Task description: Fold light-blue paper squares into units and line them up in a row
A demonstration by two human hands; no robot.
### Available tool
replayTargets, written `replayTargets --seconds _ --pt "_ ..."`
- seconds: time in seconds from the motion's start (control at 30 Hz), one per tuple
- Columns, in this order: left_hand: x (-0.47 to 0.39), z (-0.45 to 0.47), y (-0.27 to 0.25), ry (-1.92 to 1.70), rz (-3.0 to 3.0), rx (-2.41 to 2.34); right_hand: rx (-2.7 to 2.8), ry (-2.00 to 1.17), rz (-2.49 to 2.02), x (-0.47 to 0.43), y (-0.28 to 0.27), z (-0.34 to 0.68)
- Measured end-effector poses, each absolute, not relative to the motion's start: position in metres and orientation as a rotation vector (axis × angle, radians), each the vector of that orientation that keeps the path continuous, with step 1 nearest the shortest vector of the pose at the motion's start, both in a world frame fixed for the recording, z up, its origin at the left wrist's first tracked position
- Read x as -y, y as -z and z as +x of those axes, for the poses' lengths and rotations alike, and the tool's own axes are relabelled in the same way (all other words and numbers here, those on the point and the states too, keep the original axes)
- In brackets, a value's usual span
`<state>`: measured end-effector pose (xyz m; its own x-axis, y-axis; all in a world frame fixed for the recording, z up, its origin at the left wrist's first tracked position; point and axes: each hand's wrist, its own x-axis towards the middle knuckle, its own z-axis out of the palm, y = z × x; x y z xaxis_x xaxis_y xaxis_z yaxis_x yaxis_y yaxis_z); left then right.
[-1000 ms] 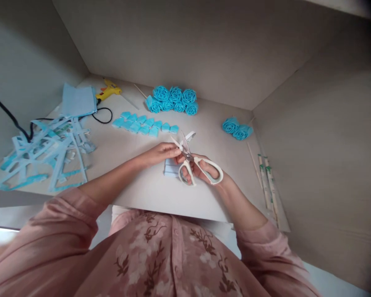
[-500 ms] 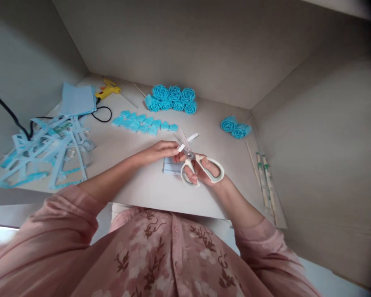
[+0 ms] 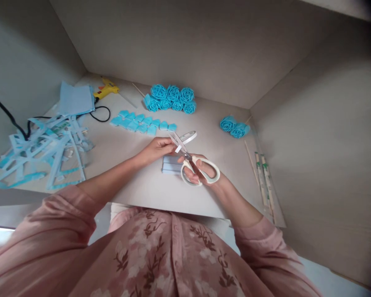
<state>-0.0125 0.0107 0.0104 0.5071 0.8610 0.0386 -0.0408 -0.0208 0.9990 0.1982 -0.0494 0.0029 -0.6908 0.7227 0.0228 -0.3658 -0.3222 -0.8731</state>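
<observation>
Over the middle of the table, my right hand (image 3: pixel 195 171) has its thumb and fingers through the cream handles of a pair of scissors (image 3: pixel 188 156). The blades point up and left, and the gap between them is narrow. My left hand (image 3: pixel 159 149) is closed at the white tape (image 3: pixel 188 136), which looks like a thin roll seen nearly edge-on. A short white end of it crosses the blades; my fingertips there are partly hidden. Below the hands lies a small pale blue folded piece (image 3: pixel 170 165), partly covered by the right hand.
Light blue petal pieces (image 3: pixel 139 122) lie in rows behind my left hand. Blue paper roses (image 3: pixel 173 98) stand at the back, more roses (image 3: pixel 235 126) at right. Also there: a yellow glue gun (image 3: pixel 106 88), pale blue sheets (image 3: pixel 76 99), scrap strips (image 3: pixel 49 148), wrapped sticks (image 3: pixel 265 177).
The scissor blades have come closer together and the handles are nearer each other. The white tape has turned, showing more of its loop. My left hand has moved slightly left and up.
</observation>
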Motion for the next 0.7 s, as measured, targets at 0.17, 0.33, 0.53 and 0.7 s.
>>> replayTargets --seconds 0.17,0.33,0.53,0.7 --pt "-0.0111 -0.0113 -0.0140 -0.887 1.465 -0.807 1.281 -2.027 -0.555 0.0537 -0.0056 0.1994" --pt "-0.0125 -0.0136 -0.0139 -0.905 1.395 -0.914 1.437 -2.033 -0.575 0.0593 -0.0121 0.1930" --pt "-0.0169 -0.0138 -0.0102 -1.003 1.163 -0.778 1.453 -1.941 -0.498 0.0567 -0.0086 0.1958" --pt "-0.0181 -0.0125 -0.0135 -0.969 1.030 -0.694 1.431 -1.907 -0.609 0.0541 -0.0108 0.1997"
